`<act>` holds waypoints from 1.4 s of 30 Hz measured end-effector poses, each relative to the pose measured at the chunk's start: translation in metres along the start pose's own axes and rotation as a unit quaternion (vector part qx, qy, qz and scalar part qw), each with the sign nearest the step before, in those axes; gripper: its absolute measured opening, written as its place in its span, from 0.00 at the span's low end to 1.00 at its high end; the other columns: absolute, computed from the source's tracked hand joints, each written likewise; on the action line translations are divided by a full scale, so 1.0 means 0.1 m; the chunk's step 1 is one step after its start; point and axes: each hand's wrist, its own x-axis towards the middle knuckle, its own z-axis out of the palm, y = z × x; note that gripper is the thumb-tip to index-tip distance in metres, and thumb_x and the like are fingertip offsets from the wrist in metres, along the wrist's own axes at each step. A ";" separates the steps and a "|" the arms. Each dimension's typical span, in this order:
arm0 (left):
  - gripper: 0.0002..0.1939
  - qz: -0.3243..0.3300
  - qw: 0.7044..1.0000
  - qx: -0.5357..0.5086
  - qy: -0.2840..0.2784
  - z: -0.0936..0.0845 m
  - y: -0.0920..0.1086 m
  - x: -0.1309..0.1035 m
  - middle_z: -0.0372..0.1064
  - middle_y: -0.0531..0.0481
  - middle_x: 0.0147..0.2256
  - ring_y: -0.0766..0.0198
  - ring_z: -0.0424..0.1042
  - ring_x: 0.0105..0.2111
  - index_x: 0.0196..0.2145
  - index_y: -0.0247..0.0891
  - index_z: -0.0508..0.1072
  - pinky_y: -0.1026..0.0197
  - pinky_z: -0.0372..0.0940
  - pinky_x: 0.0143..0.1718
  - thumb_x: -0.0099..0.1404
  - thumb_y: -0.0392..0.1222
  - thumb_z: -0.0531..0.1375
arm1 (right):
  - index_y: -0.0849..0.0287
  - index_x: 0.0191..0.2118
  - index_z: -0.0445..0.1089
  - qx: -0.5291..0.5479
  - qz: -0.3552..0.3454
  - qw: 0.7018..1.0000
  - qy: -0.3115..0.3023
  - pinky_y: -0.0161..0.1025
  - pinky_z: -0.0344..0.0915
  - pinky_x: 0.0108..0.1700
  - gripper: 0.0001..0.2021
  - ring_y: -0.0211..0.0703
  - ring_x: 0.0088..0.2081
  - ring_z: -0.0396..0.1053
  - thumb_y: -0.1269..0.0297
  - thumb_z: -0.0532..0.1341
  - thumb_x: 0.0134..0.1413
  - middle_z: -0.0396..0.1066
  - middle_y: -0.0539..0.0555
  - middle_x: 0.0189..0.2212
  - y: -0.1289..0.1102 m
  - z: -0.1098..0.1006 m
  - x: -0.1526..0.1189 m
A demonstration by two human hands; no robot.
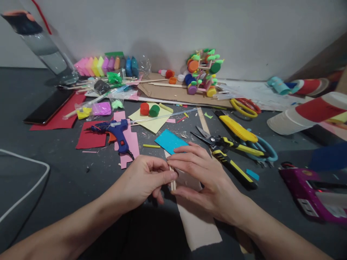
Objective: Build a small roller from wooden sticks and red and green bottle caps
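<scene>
Just below the frame's centre, short sticks (172, 185), long axis running nearly up the picture, sit between the left hand (148, 177), pinching them, and the right hand (204, 173), spanning their ends.

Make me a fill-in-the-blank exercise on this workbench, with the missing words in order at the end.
1. The short pale sticks are between the left hand and the ____.
2. The trigger of the glue gun is ____.
3. On the pale yellow paper, one cap is red and the cap beside it is ____.
4. The handles of the snips are black and ____.

Missing words: right hand; orange; green; yellow.
</scene>
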 end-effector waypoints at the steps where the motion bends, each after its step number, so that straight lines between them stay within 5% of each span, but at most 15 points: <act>1: 0.12 -0.002 1.000 -0.001 -0.002 0.00 0.00 0.00 0.58 0.61 0.12 0.72 0.64 0.13 0.24 0.36 0.73 0.70 0.57 0.18 0.61 0.44 0.64 | 0.56 0.53 0.68 0.000 0.002 1.000 0.001 0.56 0.57 0.63 0.18 0.52 0.56 0.68 0.60 0.67 0.60 0.76 0.57 0.48 0.00 -0.01 0.00; 10: 0.15 0.056 0.998 -0.006 -0.012 0.04 -0.05 0.01 0.67 0.55 0.28 0.74 0.65 0.18 0.27 0.34 0.75 0.68 0.61 0.21 0.63 0.50 0.63 | 0.56 0.52 0.70 -0.023 -0.007 0.998 0.050 0.55 0.60 0.61 0.17 0.50 0.53 0.70 0.64 0.67 0.58 0.78 0.55 0.45 -0.03 0.00 0.01; 13: 0.17 0.054 0.998 -0.013 -0.001 0.05 -0.04 0.02 0.66 0.56 0.26 0.76 0.63 0.16 0.24 0.34 0.74 0.68 0.58 0.19 0.63 0.49 0.64 | 0.57 0.54 0.68 -0.030 -0.016 0.999 0.019 0.56 0.55 0.64 0.19 0.51 0.55 0.68 0.63 0.67 0.59 0.77 0.57 0.48 -0.02 -0.04 0.02; 16: 0.16 0.044 0.998 -0.032 0.007 0.06 -0.01 0.01 0.64 0.56 0.23 0.73 0.65 0.16 0.23 0.34 0.74 0.68 0.60 0.20 0.63 0.48 0.63 | 0.59 0.55 0.69 -0.044 0.002 0.999 -0.008 0.49 0.64 0.58 0.17 0.50 0.54 0.69 0.58 0.63 0.64 0.74 0.60 0.51 0.03 -0.17 0.01; 18: 0.14 0.048 0.998 -0.034 0.023 0.05 -0.01 0.01 0.61 0.57 0.22 0.73 0.66 0.17 0.27 0.34 0.77 0.68 0.60 0.20 0.63 0.48 0.63 | 0.59 0.48 0.73 -0.108 0.036 0.993 -0.028 0.42 0.68 0.45 0.10 0.47 0.45 0.71 0.61 0.59 0.68 0.75 0.59 0.43 0.09 -0.26 -0.02; 21: 0.13 0.062 0.997 -0.031 0.038 0.03 -0.02 0.01 0.60 0.58 0.22 0.73 0.65 0.17 0.31 0.35 0.80 0.68 0.60 0.20 0.65 0.47 0.63 | 0.59 0.33 0.74 -0.212 0.077 0.971 -0.077 0.40 0.59 0.32 0.10 0.46 0.32 0.65 0.70 0.58 0.65 0.68 0.54 0.28 0.20 -0.33 -0.07; 27: 0.15 0.096 0.994 -0.012 0.057 0.01 -0.06 0.02 0.62 0.57 0.21 0.73 0.64 0.18 0.27 0.36 0.79 0.68 0.59 0.21 0.67 0.48 0.62 | 0.59 0.27 0.70 -0.237 0.101 0.958 -0.124 0.41 0.54 0.33 0.10 0.46 0.31 0.62 0.79 0.60 0.57 0.66 0.54 0.26 0.29 -0.26 -0.10; 32: 0.12 0.119 0.987 -0.052 0.094 0.01 -0.06 0.05 0.71 0.52 0.32 0.71 0.71 0.27 0.33 0.36 0.79 0.69 0.67 0.28 0.67 0.47 0.63 | 0.60 0.32 0.72 -0.181 0.103 0.971 -0.114 0.40 0.58 0.36 0.07 0.46 0.34 0.65 0.76 0.59 0.57 0.69 0.54 0.30 0.18 -0.39 -0.03; 36: 0.12 0.110 0.981 -0.143 0.073 0.06 -0.05 0.05 0.72 0.50 0.34 0.67 0.74 0.30 0.35 0.36 0.74 0.65 0.73 0.32 0.70 0.48 0.59 | 0.58 0.32 0.69 0.004 0.172 0.984 -0.041 0.35 0.62 0.36 0.05 0.40 0.34 0.68 0.74 0.59 0.56 0.71 0.51 0.32 0.06 -0.46 0.00; 42: 0.11 0.120 0.966 -0.229 0.022 0.21 -0.10 0.00 0.52 0.62 0.22 0.73 0.50 0.19 0.39 0.39 0.70 0.72 0.58 0.16 0.67 0.48 0.62 | 0.57 0.33 0.63 0.195 0.262 0.945 0.012 0.32 0.67 0.25 0.07 0.36 0.22 0.70 0.64 0.56 0.65 0.68 0.46 0.21 -0.09 -0.10 0.03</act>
